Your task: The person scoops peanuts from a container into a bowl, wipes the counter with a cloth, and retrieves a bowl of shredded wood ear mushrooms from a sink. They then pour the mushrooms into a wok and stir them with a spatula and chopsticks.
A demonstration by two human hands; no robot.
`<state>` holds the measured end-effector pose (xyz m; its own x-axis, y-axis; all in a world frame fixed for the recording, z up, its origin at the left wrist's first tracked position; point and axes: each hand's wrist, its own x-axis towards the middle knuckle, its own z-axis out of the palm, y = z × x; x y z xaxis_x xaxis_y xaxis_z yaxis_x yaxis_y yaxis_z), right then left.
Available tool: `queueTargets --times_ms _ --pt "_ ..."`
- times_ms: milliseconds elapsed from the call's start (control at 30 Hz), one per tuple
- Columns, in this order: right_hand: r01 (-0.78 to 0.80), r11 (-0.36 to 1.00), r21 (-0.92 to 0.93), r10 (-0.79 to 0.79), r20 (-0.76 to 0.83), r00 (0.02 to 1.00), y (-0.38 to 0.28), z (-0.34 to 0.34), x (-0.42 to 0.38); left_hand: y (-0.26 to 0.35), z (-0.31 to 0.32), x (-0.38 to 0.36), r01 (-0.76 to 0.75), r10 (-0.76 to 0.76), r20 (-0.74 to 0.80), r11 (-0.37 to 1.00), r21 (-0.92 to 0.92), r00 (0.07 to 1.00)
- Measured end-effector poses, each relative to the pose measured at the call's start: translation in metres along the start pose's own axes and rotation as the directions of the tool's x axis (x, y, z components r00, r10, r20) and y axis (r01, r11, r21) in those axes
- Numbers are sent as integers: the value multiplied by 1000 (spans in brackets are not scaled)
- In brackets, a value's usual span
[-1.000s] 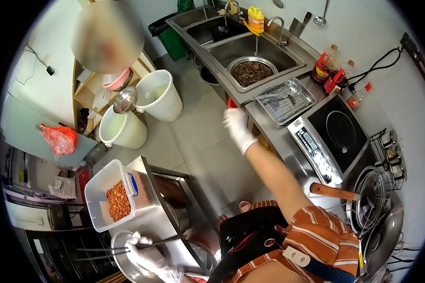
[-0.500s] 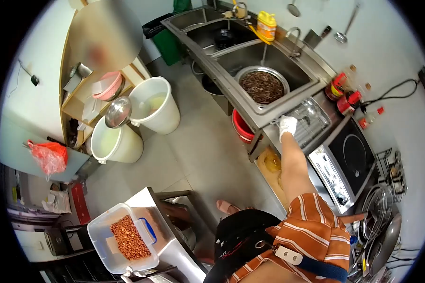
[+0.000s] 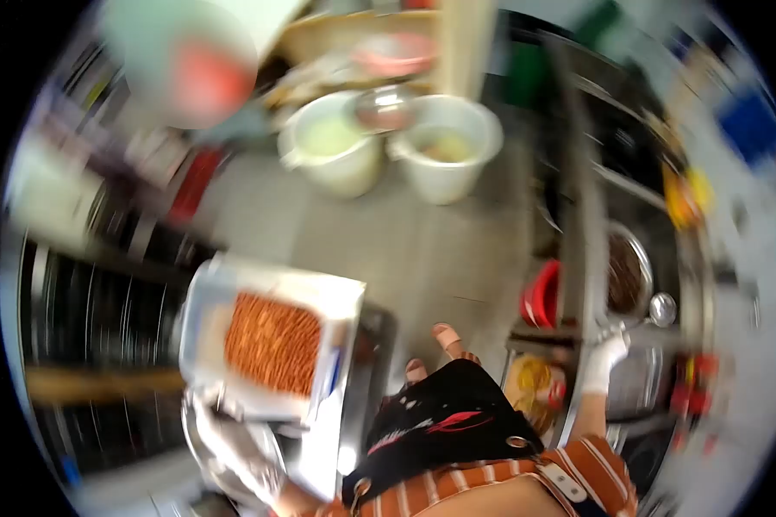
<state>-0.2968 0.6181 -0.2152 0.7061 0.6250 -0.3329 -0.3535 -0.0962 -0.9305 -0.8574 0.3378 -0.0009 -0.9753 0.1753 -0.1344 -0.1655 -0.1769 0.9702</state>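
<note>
Some words on your apron (image 3: 444, 414) are too blurry to read. Your right hand (image 3: 606, 351) curls shut round the shiny ladle (image 3: 662, 309) by the sink (image 3: 597, 258). Your left hand (image 3: 228, 444), at the round bowl (image 3: 265, 438), looks too smeary to tell.

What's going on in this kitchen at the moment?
A person in a black apron holds a ladle in the gloved right hand, near a metal tray. The gloved left hand is at a metal bowl beside a plastic box of peanuts; blur hides whether it grips anything. Dark food sits in the sink in a round metal vessel.
</note>
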Motion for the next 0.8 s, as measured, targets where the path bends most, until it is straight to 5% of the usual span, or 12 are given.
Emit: queueTargets --times_ms 33,67,100,233,367,433,500,567,633,667,700,800 --pt "-16 996 -91 25 109 994 -18 52 -47 15 17 -15 23 -25 -68 999 -33 997" --pt "23 978 -209 38 285 958 -23 91 -81 5 -7 -12 -73 98 -113 977 203 989" --pt "74 991 -109 -11 488 873 -2 120 -81 -2 -23 -14 -78 142 -221 958 276 965" --pt "292 907 -304 216 930 296 -14 244 -202 -23 -57 -42 62 68 -485 967 248 872" --pt "449 850 -276 472 778 -414 -35 308 -311 -67 -77 -73 239 93 -661 888 394 744" --pt "583 805 -106 528 576 -624 -38 328 -361 -87 -69 -80 217 81 -630 899 381 773" --pt "627 779 -16 589 360 -723 -49 331 -411 -107 -54 -74 52 106 -612 971 235 784" --pt "659 751 35 633 245 -734 -30 329 -432 -116 -49 -63 62 99 -578 966 251 810" --pt "683 607 407 704 125 -699 -16 320 -447 -123 -43 -49 18 116 -561 974 227 819" --pt "630 608 484 680 94 -728 1 314 -448 -122 -40 -48 49 72 -556 979 200 828" --pt "698 481 530 807 43 -589 -14 307 -466 -122 -43 -46 34 70 -516 981 189 854" --pt "620 476 623 781 25 -624 24 291 -472 -120 -45 -46 0 52 -470 994 110 881"
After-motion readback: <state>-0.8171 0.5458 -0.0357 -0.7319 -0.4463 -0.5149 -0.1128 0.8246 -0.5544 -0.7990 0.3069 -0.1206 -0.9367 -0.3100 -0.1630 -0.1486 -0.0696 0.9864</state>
